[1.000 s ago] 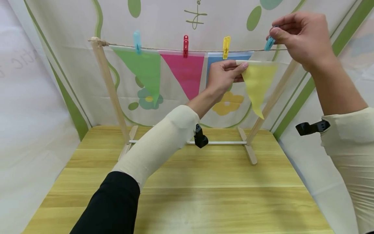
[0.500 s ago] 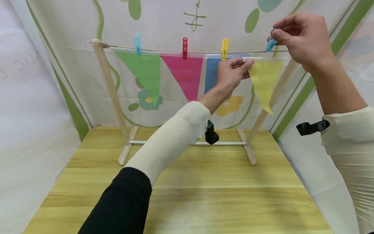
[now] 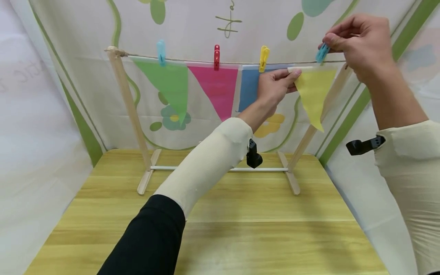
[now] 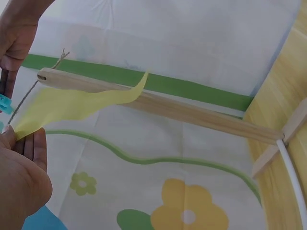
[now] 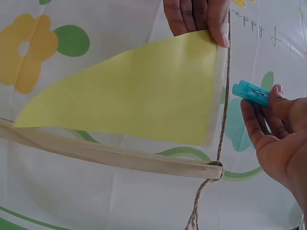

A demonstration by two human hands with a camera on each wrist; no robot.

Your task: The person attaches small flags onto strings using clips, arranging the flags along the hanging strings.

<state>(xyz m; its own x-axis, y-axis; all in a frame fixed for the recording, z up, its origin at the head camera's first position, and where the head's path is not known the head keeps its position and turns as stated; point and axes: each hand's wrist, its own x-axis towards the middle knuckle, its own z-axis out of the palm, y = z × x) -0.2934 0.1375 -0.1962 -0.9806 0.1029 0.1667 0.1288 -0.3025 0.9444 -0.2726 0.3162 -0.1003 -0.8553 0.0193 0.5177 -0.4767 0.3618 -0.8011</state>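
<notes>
My left hand (image 3: 275, 87) pinches the upper left corner of a yellow triangular pennant (image 3: 314, 93), whose top edge lies just below the twine (image 3: 192, 61). Above and to the right, my right hand (image 3: 366, 46) holds a blue clothespin (image 3: 322, 53) between thumb and fingers. In the right wrist view that clothespin (image 5: 252, 92) stands a little apart from the twine (image 5: 226, 96). Along the line hang a green pennant (image 3: 172, 78) under a light blue clothespin (image 3: 160, 52), a pink one (image 3: 218, 86) under a red clothespin (image 3: 217, 57), and a blue one (image 3: 248, 89) under a yellow clothespin (image 3: 264, 59), partly behind my left hand.
Two wooden posts, left (image 3: 128, 103) and right (image 3: 309, 137), carry the twine. A white rod (image 3: 271, 169) joins their feet on the wooden table (image 3: 240, 236). A printed cloth (image 3: 261, 23) hangs behind.
My left hand has moved right and slightly up with the yellow pennant, bringing its top edge closer to the twine. My right hand has shifted slightly right, still holding the clothespin.
</notes>
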